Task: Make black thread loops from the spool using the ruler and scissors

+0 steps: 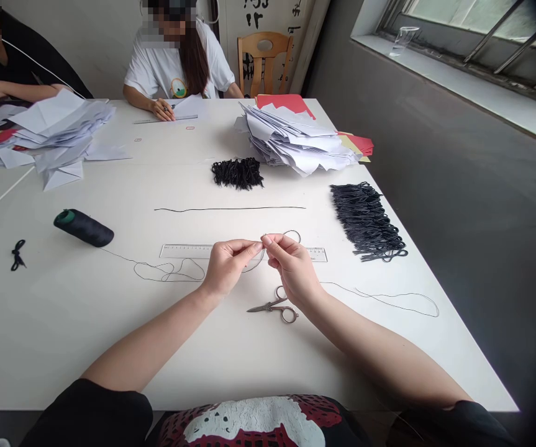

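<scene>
My left hand [229,264] and my right hand [292,266] meet fingertip to fingertip over a clear ruler [186,251]. Both pinch a thin dark cord [257,263], which loops below the fingers and curls out past my right hand. The exact pinch point is too small to make out. Metal scissors [272,307] lie just below my right hand, blades pointing left. Beyond the ruler a single black cord [230,208] is stretched straight. To the left a spool of black thread [84,228] rests on its side, its loose thread [169,271] trailing toward my left hand.
On the white table [156,347] lie a small black cord knot [17,254], a black bundle [237,173] and a larger row of looped black cords [365,220]. Paper piles [295,136] stand farther back. Two people sit opposite. A grey wall [458,205] borders the right.
</scene>
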The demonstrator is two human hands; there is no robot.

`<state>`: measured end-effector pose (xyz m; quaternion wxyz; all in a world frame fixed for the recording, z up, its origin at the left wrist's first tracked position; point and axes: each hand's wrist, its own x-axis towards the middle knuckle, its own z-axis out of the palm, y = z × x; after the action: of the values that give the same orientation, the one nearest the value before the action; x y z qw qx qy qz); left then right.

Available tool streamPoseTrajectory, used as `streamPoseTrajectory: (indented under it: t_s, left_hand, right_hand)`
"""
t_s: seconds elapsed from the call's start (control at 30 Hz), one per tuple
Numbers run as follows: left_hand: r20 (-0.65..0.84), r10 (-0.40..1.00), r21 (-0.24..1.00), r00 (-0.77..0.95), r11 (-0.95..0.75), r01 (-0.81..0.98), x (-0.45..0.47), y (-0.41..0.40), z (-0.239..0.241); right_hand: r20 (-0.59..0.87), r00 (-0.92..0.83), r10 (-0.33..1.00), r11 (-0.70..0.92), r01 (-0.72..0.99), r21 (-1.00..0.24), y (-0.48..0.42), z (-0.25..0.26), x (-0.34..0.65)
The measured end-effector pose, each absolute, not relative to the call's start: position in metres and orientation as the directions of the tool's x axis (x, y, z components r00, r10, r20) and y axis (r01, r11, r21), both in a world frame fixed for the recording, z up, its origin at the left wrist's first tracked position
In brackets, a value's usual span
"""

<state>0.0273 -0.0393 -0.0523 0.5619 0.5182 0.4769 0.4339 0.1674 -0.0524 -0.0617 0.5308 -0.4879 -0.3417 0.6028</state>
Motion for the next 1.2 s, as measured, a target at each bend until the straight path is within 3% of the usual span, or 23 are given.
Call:
streamPoseTrajectory:
  t_s: [0.2, 0.33, 0.57, 0.83, 0.97, 1.1, 1.17, 1.2]
  left_hand:
    - [-0.044, 0.991, 0.999, 0.13, 0.042, 0.017, 0.026, -0.038, -0.052]
    - [-0.065, 0.986, 0.998, 0.151, 0.063, 0.02, 0.025, -0.038, -0.052]
    - [-0.231, 0.911, 0.96, 0.341, 0.27, -0.069, 0.026, -0.037, -0.053]
    - [-0.341, 0.859, 0.911, 0.382, 0.403, -0.093, 0.025, -0.034, -0.055]
    - [-0.341, 0.866, 0.912, 0.366, 0.399, -0.093, 0.024, -0.032, -0.055]
    - [-0.333, 0.868, 0.916, 0.369, 0.39, -0.091, 0.024, -0.032, -0.054]
    - [-0.322, 0.87, 0.92, 0.373, 0.38, -0.093, 0.024, -0.032, -0.054]
    - [-0.318, 0.872, 0.922, 0.373, 0.376, -0.092, 0.024, -0.033, -0.054]
  right_hand:
    - [-0.242, -0.092, 0.966, -0.259, -0.309, -0.915, -0.052, -0.061, 0.167]
    - [-0.261, -0.069, 0.963, -0.269, -0.329, -0.905, -0.05, -0.062, 0.167]
    - [-0.204, -0.082, 0.976, -0.219, -0.448, -0.867, -0.043, -0.059, 0.173]
    - [-0.076, 0.167, 0.983, 0.03, -0.554, -0.832, -0.015, -0.053, 0.208]
    - [0.092, 0.353, 0.931, 0.23, -0.373, -0.899, -0.002, -0.055, 0.226]
    - [0.448, 0.503, 0.739, 0.518, 0.002, -0.856, 0.003, -0.06, 0.23]
    - [0.568, 0.484, 0.666, 0.542, 0.209, -0.814, 0.003, -0.062, 0.23]
    - [0.577, 0.433, 0.692, 0.493, 0.3, -0.817, 0.003, -0.064, 0.23]
